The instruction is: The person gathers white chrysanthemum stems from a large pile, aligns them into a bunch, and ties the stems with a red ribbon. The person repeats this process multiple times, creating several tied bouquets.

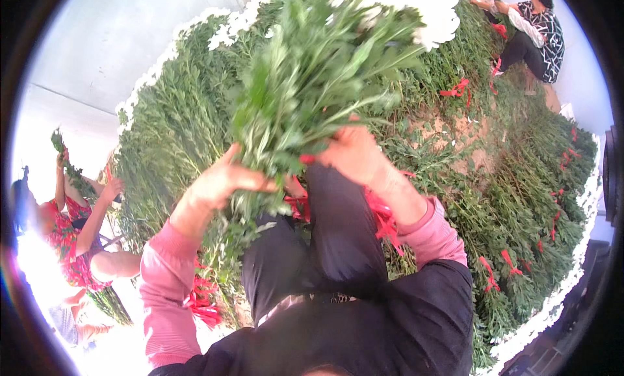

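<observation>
A leafy bunch of white flowers (pixel 292 83) rises from between my hands, its white heads at the upper right, slightly blurred. My left hand (pixel 231 178) is closed around the lower stems, thumb and fingers among the leaves. My right hand (pixel 351 152) is closed at the right side of the bunch, with a bit of red at its fingertips, too blurred to tell apart. Red ribbons (pixel 387 223) lie beside and behind my dark-trousered legs, and more (pixel 205 298) lie by my left forearm.
Piles of cut flower stems (pixel 175 96) surround me, white heads along their outer edges, red ties (pixel 510 262) on the right. A co-worker in floral red (pixel 71 246) holds stems at left; another person in patterned black and white (pixel 546 38) sits at upper right. Pale wall (pixel 91 44) behind.
</observation>
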The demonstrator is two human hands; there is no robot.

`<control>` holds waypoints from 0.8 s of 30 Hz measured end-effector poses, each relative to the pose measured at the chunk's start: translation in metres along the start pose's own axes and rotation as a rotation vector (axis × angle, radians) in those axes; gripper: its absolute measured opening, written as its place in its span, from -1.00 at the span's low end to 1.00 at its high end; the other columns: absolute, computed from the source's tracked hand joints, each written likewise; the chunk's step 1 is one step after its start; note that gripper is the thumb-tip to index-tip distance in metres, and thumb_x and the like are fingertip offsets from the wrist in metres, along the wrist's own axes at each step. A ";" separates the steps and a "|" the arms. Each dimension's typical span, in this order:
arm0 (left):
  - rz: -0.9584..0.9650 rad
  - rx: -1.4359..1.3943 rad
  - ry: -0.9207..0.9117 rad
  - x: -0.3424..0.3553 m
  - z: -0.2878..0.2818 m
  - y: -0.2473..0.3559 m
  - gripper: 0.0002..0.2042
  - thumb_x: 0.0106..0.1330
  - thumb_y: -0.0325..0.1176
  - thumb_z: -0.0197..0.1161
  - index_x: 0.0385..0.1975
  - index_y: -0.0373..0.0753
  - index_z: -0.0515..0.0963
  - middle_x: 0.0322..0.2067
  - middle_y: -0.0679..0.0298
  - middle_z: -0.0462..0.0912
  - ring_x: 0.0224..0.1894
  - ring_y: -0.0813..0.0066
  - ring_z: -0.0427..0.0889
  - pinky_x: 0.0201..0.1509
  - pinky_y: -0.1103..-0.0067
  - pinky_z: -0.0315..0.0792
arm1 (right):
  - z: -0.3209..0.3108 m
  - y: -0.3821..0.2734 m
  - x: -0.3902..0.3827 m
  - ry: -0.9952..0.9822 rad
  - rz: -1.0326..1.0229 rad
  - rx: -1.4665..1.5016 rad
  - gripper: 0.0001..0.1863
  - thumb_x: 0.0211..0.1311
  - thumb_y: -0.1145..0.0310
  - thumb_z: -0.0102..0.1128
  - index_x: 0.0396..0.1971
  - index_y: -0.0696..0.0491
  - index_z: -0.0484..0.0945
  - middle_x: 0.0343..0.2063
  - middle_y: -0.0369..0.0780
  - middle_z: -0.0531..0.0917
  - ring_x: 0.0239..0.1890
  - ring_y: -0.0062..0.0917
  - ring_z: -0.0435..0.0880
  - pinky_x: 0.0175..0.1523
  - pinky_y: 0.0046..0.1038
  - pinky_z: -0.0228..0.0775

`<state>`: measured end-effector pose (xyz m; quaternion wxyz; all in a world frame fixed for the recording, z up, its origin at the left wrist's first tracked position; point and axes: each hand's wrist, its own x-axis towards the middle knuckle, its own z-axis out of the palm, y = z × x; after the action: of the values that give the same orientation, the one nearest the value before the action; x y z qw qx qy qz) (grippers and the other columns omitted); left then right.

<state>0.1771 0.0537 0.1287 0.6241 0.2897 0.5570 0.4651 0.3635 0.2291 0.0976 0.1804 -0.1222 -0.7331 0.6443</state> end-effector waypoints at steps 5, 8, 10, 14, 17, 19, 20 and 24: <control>0.123 0.004 -0.004 0.015 0.019 0.045 -0.46 0.08 -0.27 0.36 0.04 -0.44 0.48 -0.11 0.02 0.64 -0.16 0.16 0.74 -0.18 0.42 0.64 | 0.000 0.021 0.009 0.035 0.045 0.404 -0.82 0.34 0.46 0.20 -0.11 0.13 0.65 -0.35 -0.30 0.66 -0.29 -0.61 0.60 -0.14 -0.48 0.46; 0.174 0.041 0.210 0.017 0.000 0.035 -0.49 0.10 -0.32 0.32 0.05 -0.46 0.49 -0.13 -0.04 0.67 -0.25 0.26 0.72 -0.20 0.48 0.64 | 0.000 0.022 0.022 0.207 -0.454 -0.096 -0.82 0.31 0.44 0.24 -0.14 0.16 0.64 -0.30 -0.20 0.59 -0.24 -0.51 0.60 -0.11 -0.44 0.46; 0.116 0.019 0.153 0.019 0.008 0.044 -0.49 0.09 -0.33 0.30 0.07 -0.44 0.50 -0.21 -0.11 0.68 -0.29 0.28 0.72 -0.23 0.51 0.63 | -0.010 0.004 0.023 0.242 -0.533 -0.302 -0.82 0.23 0.41 0.30 -0.21 0.14 0.68 -0.26 -0.14 0.55 -0.23 -0.37 0.60 -0.13 -0.41 0.46; 0.069 -0.090 0.080 0.029 0.029 0.069 -0.50 0.09 -0.36 0.27 0.08 -0.40 0.51 -0.34 -0.23 0.68 -0.38 0.30 0.70 -0.32 0.55 0.62 | -0.030 -0.014 0.033 0.277 -0.656 -0.382 -0.84 0.18 0.41 0.32 -0.26 0.12 0.71 -0.28 -0.12 0.54 -0.22 -0.34 0.60 -0.12 -0.40 0.47; 0.141 0.000 0.038 0.047 0.037 0.080 -0.55 0.11 -0.32 0.28 0.01 -0.41 0.53 -0.32 -0.27 0.66 -0.47 0.30 0.68 -0.37 0.56 0.61 | -0.046 -0.012 0.036 0.279 -0.584 -0.144 -0.85 0.21 0.46 0.28 -0.24 0.15 0.69 -0.19 -0.12 0.56 -0.15 -0.39 0.60 -0.07 -0.42 0.47; 0.148 0.088 0.020 0.062 0.041 0.089 -0.54 0.14 -0.27 0.30 -0.01 -0.43 0.52 -0.33 -0.26 0.66 -0.47 0.25 0.69 -0.36 0.56 0.62 | -0.050 -0.007 0.030 0.277 -0.484 0.065 -0.86 0.25 0.51 0.24 -0.23 0.20 0.67 -0.12 -0.13 0.57 -0.10 -0.45 0.60 -0.01 -0.46 0.46; 0.129 0.051 -0.020 0.067 0.045 0.094 -0.58 0.14 -0.32 0.31 -0.05 -0.45 0.53 -0.32 -0.16 0.68 -0.43 0.25 0.71 -0.36 0.52 0.63 | -0.052 -0.001 0.031 0.293 -0.487 0.171 -0.85 0.26 0.53 0.21 -0.22 0.23 0.65 -0.14 -0.15 0.57 -0.12 -0.47 0.60 -0.01 -0.49 0.44; 0.093 -0.028 -0.064 0.091 0.062 0.102 -0.69 0.14 -0.43 0.35 -0.16 -0.47 0.58 -0.32 0.09 0.71 -0.40 0.31 0.74 -0.37 0.45 0.66 | -0.068 0.009 0.025 0.433 -0.529 0.103 -0.87 0.28 0.55 0.19 -0.22 0.25 0.63 -0.24 -0.21 0.57 -0.20 -0.54 0.58 -0.09 -0.56 0.41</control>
<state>0.2055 0.1864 0.1931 0.6232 0.3213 0.5163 0.4918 0.3690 0.3024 0.0983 0.4984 -0.0525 -0.6505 0.5707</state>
